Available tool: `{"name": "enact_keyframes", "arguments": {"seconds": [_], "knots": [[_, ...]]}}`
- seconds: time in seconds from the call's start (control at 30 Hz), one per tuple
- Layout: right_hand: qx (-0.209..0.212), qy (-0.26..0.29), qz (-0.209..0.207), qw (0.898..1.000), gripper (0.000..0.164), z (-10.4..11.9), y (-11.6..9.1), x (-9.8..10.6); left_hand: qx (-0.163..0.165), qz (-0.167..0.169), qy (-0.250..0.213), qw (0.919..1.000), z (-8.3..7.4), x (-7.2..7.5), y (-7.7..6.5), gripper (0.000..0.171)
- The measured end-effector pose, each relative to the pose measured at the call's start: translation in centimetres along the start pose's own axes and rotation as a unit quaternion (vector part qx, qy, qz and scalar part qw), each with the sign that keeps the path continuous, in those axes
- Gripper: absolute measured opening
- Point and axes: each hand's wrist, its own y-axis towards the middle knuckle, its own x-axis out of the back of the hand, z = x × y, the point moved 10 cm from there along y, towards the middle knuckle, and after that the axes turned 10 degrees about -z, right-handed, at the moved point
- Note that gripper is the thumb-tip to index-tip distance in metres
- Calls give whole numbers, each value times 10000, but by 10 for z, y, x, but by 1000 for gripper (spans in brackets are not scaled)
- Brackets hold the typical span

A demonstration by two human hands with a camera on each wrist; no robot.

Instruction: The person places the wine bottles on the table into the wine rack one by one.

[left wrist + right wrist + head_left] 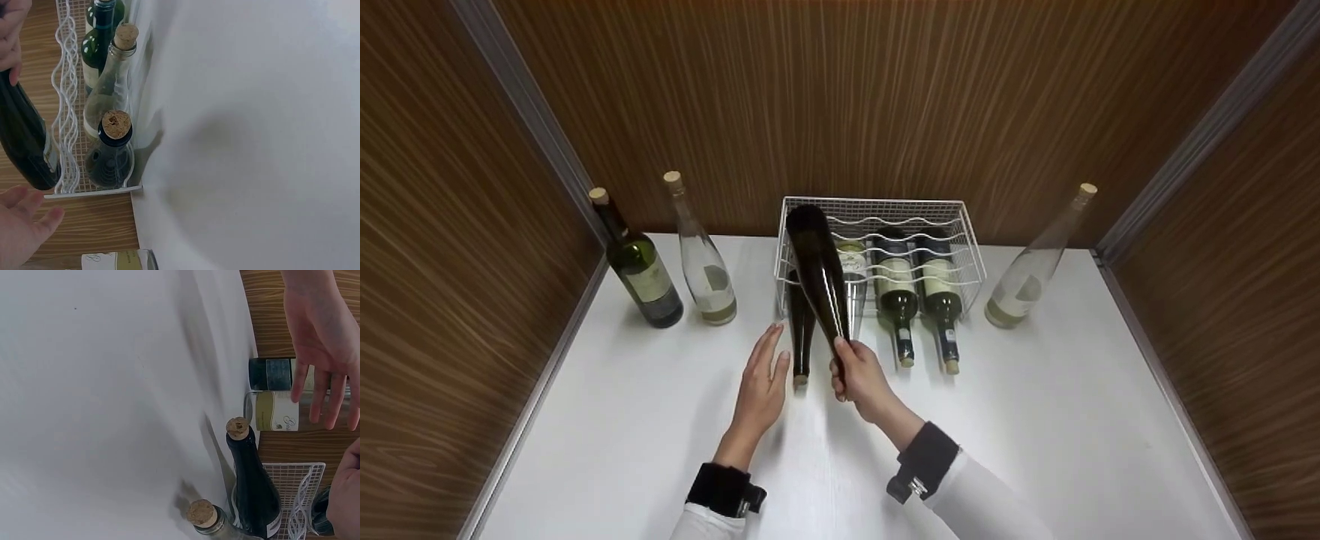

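Note:
My right hand (864,381) grips a dark wine bottle (819,262) round its neck. The bottle slants over the left side of a white wire rack (877,199), its base toward the rack's back. My left hand (761,390) is held up to the left with fingers extended, apart from the bottle. Under the held bottle, another dark bottle (802,346) lies in the rack, its corked neck pointing toward me. A clear bottle (852,260) lies beside it, partly hidden. Two green bottles with pale labels (897,276) (939,276) fill the right side.
On the white table (585,450), a corked green bottle (649,276) and a clear bottle (709,281) stand left of the rack. Another clear bottle (1024,285) stands to its right. Wood-grain panels (750,97) enclose the back and both sides.

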Motion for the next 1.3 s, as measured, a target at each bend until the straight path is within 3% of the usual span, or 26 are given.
{"name": "enact_keyframes", "arguments": {"seconds": [0.9, 1.13, 1.3], "knots": [[-169, 435, -142, 9988, 29, -1, 18, -45, 330, -191, -115, 9992, 7, 11, 2, 45], [-176, 283, -174, 9993, 27, -2, 21, -50, 812, -130, -383, 9959, 16, 14, 2, 44], [-135, 370, 19, 9992, 30, 1, 23, -55, 1175, -63, -622, 9911, 22, 16, 2, 44]]}}
